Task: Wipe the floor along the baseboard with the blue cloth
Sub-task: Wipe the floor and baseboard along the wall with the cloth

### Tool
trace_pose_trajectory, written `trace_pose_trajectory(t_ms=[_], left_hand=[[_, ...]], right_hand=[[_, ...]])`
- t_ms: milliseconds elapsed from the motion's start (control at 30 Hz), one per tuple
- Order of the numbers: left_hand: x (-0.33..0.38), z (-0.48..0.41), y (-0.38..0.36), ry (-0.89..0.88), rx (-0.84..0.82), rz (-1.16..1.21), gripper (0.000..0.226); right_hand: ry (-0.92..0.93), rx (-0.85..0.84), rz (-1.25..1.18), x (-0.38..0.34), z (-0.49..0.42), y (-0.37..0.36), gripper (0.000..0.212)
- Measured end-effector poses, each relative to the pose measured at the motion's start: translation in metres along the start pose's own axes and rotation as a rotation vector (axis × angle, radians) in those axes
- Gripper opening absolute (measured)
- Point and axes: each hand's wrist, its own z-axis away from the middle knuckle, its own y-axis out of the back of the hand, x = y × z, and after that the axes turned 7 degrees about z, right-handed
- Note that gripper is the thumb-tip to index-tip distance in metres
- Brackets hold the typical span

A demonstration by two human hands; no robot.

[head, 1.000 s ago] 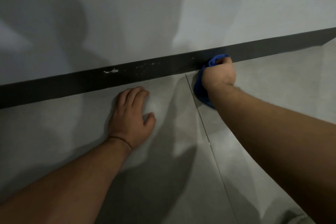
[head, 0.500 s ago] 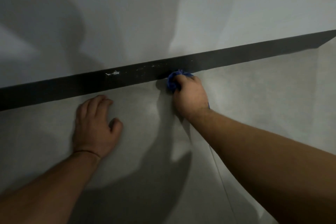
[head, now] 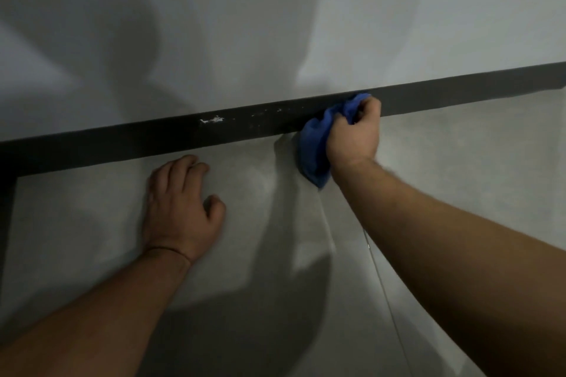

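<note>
The blue cloth (head: 315, 147) lies bunched at the foot of the wall, its upper end pressed against the dark baseboard (head: 153, 141) and its lower end trailing onto the grey floor (head: 92, 223). Its long axis runs from upper right, at the baseboard, down and to the left onto the floor, ending in a rounded fold just beside the wrist.

The right hand (head: 355, 135) is curled into a fist around the upper part of the cloth, fingers wrapped tight over a wad of fabric, knuckles up against the baseboard. The right forearm reaches in from the lower right corner and covers part of the floor behind the cloth.

The baseboard crosses the view as 1 long dark band, rising from left to right. Just left of the cloth it carries small pale specks, and further left a white scuff (head: 211, 120). Above it stands the plain light wall (head: 275, 24), crossed by soft shadows.

A thin tile joint (head: 379, 272) runs down the floor from below the cloth toward the bottom edge.

The left hand (head: 180, 208) rests palm down on the floor, well apart from the cloth, fingers close together and pointing at the baseboard, thumb out to the right. A thin dark band (head: 168, 250) circles its wrist.
</note>
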Motion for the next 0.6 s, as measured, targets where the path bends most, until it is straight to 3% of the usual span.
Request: trace_pose_trajectory(t_ms=[167,367,500,600], left_hand=[[0.001,0.000,0.000,0.004,0.002,-0.005,0.058],[-0.001,0.000,0.001,0.025,-0.029,0.003,0.060],[0.000,-0.002,0.003,0.036,-0.058,-0.008,0.064],[0.000,-0.001,0.001,0.033,-0.058,-0.018,0.062]], right_hand=[[0.113,-0.241,0.073,0.001,0.028,-0.018,0.021],[0.025,0.051,-0.014,-0.002,0.012,-0.005,0.020],[0.001,0.036,0.029,-0.011,0.020,-0.017,0.027],[0.033,-0.002,0.063,-0.016,0.036,-0.037,0.018]])
